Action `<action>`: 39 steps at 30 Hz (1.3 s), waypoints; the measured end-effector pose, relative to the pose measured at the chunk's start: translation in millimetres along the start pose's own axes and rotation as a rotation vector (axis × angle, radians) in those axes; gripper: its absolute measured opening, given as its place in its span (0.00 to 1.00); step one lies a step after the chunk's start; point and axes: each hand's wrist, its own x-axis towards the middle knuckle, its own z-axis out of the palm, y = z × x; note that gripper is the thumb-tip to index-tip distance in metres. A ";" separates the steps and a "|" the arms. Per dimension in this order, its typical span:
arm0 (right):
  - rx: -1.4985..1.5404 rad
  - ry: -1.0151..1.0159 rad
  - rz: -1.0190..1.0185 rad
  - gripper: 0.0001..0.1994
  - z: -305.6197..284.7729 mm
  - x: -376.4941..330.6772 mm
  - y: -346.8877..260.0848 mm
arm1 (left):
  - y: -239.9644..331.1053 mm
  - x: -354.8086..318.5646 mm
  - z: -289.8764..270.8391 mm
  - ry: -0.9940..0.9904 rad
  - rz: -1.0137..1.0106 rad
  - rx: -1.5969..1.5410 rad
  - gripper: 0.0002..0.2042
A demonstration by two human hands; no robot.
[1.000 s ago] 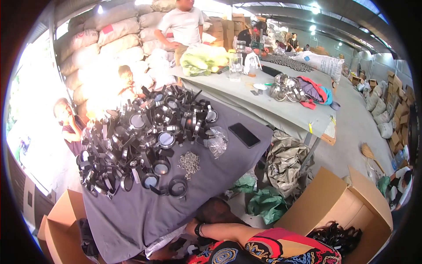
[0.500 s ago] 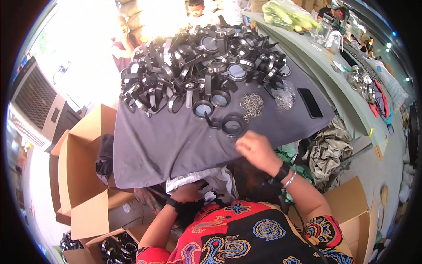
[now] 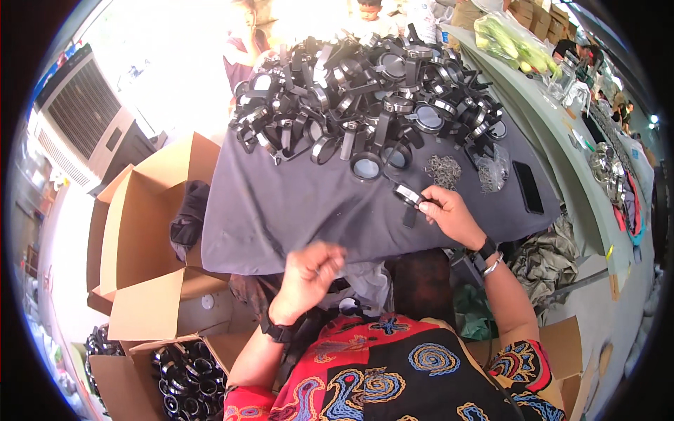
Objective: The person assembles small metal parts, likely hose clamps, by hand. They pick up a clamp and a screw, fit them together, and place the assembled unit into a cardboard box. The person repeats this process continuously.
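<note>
My right hand (image 3: 453, 217) pinches a black round lid with a handle and a silver band (image 3: 409, 196) between thumb and fingers, tilted just above the grey cloth. My left hand (image 3: 309, 277) is over the near edge of the cloth, its fingers curled together and slightly blurred. Whatever they may hold is hidden or too small to make out. Two similar round lids, one with a pale blue disc inside (image 3: 366, 167), lie just beyond my right hand. A pile of small metal pins (image 3: 444, 171) lies close by, and a clear bag (image 3: 494, 172) holds more.
A large heap of black lids (image 3: 337, 91) fills the far side of the cloth-covered table (image 3: 281, 210). A black phone (image 3: 528, 187) lies at the right. Cardboard boxes (image 3: 151, 231) stand left, one holding more lids (image 3: 189, 386). Two people are beyond the heap.
My right hand has picked up the black round lid that lay on the cloth. My left hand has risen from below the table edge. The view has swung left.
</note>
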 end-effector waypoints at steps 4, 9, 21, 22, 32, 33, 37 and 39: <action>0.379 -0.103 0.215 0.09 -6.8 -9.2 -23.2 | 28.1 53.6 2.7 0.235 0.421 0.385 0.18; 0.623 -0.175 0.235 0.11 1.6 -11.8 -23.1 | 12.0 75.0 22.1 -0.128 0.383 0.494 0.22; 0.435 -0.089 0.308 0.10 7.2 -0.7 -9.6 | 3.8 76.7 44.7 0.077 0.018 -0.013 0.19; 0.484 -0.036 0.302 0.09 5.3 -3.8 -13.3 | -1.5 74.4 46.6 0.187 0.087 0.056 0.20; 0.563 0.612 0.316 0.09 -87.9 -137.3 1.3 | -45.6 70.0 86.0 0.149 -0.037 -0.058 0.07; 0.544 0.663 0.334 0.09 -91.4 -151.2 -0.5 | -53.0 67.9 85.6 0.155 -0.028 -0.030 0.07; 0.486 0.681 0.361 0.10 -90.9 -187.9 -6.3 | -28.5 72.8 86.0 0.099 0.007 0.047 0.10; 0.348 0.609 0.366 0.12 -86.3 -177.6 -23.4 | -2.7 75.8 96.3 0.072 0.154 0.063 0.12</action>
